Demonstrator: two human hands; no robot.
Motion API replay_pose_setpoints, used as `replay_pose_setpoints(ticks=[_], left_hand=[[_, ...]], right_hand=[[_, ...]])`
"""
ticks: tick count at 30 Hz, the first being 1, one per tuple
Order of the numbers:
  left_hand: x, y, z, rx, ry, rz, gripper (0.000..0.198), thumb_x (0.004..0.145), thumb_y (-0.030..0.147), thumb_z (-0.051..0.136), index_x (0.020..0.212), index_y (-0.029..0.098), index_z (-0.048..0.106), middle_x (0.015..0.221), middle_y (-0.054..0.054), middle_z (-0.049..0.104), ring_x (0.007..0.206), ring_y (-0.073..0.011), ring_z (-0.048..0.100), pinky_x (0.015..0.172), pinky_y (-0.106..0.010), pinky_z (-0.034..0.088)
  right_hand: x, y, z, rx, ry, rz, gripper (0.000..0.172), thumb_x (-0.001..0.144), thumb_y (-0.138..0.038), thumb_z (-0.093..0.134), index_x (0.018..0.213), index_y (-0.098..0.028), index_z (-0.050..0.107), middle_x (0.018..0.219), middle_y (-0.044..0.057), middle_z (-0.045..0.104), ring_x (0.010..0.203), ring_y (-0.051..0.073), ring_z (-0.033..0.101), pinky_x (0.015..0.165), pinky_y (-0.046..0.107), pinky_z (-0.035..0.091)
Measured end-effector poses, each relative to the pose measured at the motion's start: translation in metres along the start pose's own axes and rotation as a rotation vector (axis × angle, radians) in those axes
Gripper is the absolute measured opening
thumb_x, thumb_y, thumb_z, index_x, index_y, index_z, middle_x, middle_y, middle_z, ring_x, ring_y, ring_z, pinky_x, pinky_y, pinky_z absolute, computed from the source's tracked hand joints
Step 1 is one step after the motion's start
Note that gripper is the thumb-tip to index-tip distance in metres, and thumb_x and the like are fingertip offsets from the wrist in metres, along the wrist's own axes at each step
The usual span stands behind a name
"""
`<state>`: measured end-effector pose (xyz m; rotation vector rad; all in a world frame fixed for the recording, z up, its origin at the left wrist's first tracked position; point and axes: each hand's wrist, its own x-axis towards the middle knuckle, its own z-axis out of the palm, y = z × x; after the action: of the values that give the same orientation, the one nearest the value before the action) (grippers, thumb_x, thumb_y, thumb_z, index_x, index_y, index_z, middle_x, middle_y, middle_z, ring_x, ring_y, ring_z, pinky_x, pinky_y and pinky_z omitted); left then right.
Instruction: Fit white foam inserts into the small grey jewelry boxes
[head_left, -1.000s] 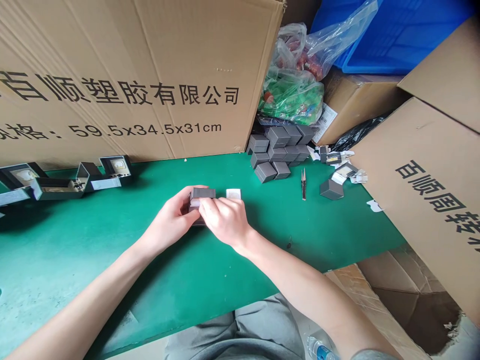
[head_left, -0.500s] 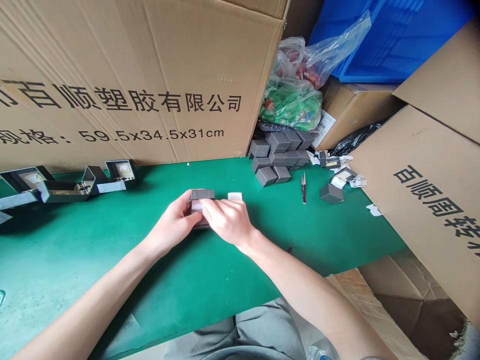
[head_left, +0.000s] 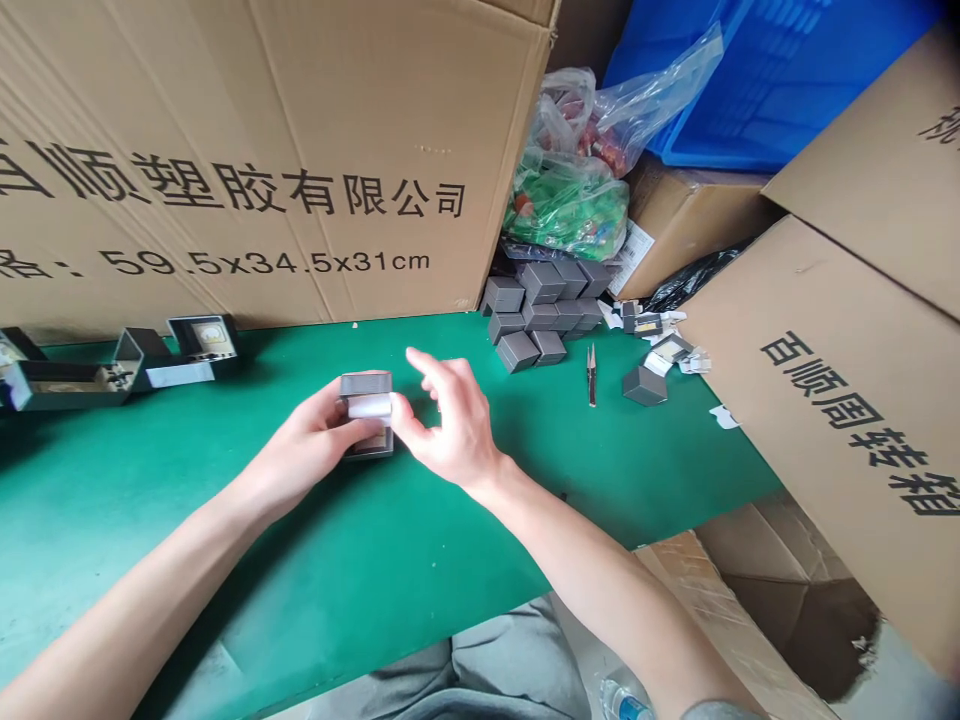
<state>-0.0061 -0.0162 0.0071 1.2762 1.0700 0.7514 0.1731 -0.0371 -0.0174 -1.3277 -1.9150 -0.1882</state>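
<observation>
Far left, open dark-grey boxes with cream inserts (head_left: pixel 180 345) are lying near the back edge of the green-topped workbench (head_left: pixel 315 600), with open green surface in front of them. Behind, a tan cardboard carton (head_left: pixel 262 120) is showing "百顺塑胶有限公司" and "59.5x34.5x31cm". The left hand (head_left: pixel 300 440) is clenching a small dark-grey box (head_left: pixel 366 384), curled fingers wrapped around it, a white pad (head_left: pixel 370 405) showing in its opening. The right hand (head_left: pixel 454 425) is grasping nothing, fingers spreading just beside that box. Further right, stacked grey cube boxes (head_left: pixel 536 320) and slim steel tweezers (head_left: pixel 591 375) are lying on the bench, while a second tan carton (head_left: pixel 840 370) is reading "百顺周转箱".
</observation>
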Motion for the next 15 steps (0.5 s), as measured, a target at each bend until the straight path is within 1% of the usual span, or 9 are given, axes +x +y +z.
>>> replay_pose_setpoints(ticks=[2, 3, 6, 9, 11, 13, 15], left_hand=[[0.0005, 0.0009, -0.0015, 0.0, -0.007, -0.01, 0.06, 0.08, 0.045, 0.08, 0.132, 0.024, 0.061, 0.117, -0.006, 0.077, 0.107, -0.0263, 0.071, 0.093, -0.037, 0.06], [0.0006, 0.0008, -0.002, 0.019, -0.014, -0.004, 0.062, 0.08, 0.046, 0.079, 0.135, 0.024, 0.059, 0.117, -0.006, 0.077, 0.106, -0.026, 0.071, 0.093, -0.036, 0.06], [0.0005, -0.0011, -0.002, 0.134, -0.016, 0.027, 0.066, 0.084, 0.043, 0.074, 0.144, 0.026, 0.052, 0.111, -0.004, 0.076, 0.098, -0.0248, 0.071, 0.088, -0.036, 0.061], [0.0001, -0.0044, -0.0002, 0.248, -0.028, 0.051, 0.068, 0.086, 0.04, 0.068, 0.148, 0.025, 0.046, 0.096, -0.002, 0.074, 0.086, -0.0235, 0.071, 0.077, -0.033, 0.062], [-0.0003, -0.0064, 0.0006, 0.306, -0.045, 0.085, 0.073, 0.085, 0.038, 0.068, 0.152, 0.026, 0.041, 0.088, 0.0, 0.071, 0.08, -0.0222, 0.069, 0.07, -0.03, 0.061], [-0.0005, -0.0075, 0.0003, 0.361, -0.043, 0.123, 0.079, 0.083, 0.038, 0.068, 0.155, 0.028, 0.037, 0.086, 0.0, 0.071, 0.074, -0.0208, 0.068, 0.067, -0.028, 0.059], [-0.0007, -0.0071, -0.001, 0.406, -0.01, 0.149, 0.078, 0.083, 0.039, 0.067, 0.155, 0.029, 0.039, 0.092, -0.001, 0.074, 0.073, -0.0208, 0.069, 0.069, -0.029, 0.059]], right_hand=[[0.0033, 0.0001, -0.0041, 0.001, -0.033, 0.011, 0.05, 0.101, -0.036, 0.051, 0.149, -0.019, 0.05, 0.125, 0.015, 0.066, 0.111, 0.023, 0.063, 0.089, 0.033, 0.062], [0.0047, 0.0002, -0.0057, -0.005, -0.061, 0.004, 0.051, 0.102, -0.037, 0.05, 0.15, -0.019, 0.048, 0.131, 0.016, 0.063, 0.116, 0.023, 0.061, 0.093, 0.033, 0.061], [0.0077, -0.0005, -0.0072, -0.008, -0.135, -0.041, 0.048, 0.104, -0.036, 0.046, 0.148, -0.017, 0.051, 0.136, 0.014, 0.062, 0.121, 0.02, 0.061, 0.1, 0.028, 0.058], [0.0075, -0.0012, -0.0042, 0.011, -0.2, -0.111, 0.042, 0.106, -0.033, 0.043, 0.144, -0.019, 0.055, 0.135, 0.01, 0.065, 0.12, 0.018, 0.062, 0.103, 0.027, 0.055], [0.0058, -0.0007, -0.0012, 0.006, -0.242, -0.147, 0.039, 0.107, -0.028, 0.041, 0.142, -0.021, 0.057, 0.128, 0.008, 0.069, 0.115, 0.018, 0.064, 0.103, 0.029, 0.055], [0.0038, 0.0006, 0.001, -0.008, -0.26, -0.157, 0.036, 0.107, -0.025, 0.041, 0.138, -0.021, 0.059, 0.119, 0.007, 0.072, 0.108, 0.017, 0.066, 0.1, 0.03, 0.056], [0.0027, 0.0014, 0.0013, -0.015, -0.246, -0.138, 0.034, 0.106, -0.024, 0.042, 0.135, -0.019, 0.06, 0.114, 0.007, 0.073, 0.105, 0.017, 0.066, 0.096, 0.029, 0.057]])
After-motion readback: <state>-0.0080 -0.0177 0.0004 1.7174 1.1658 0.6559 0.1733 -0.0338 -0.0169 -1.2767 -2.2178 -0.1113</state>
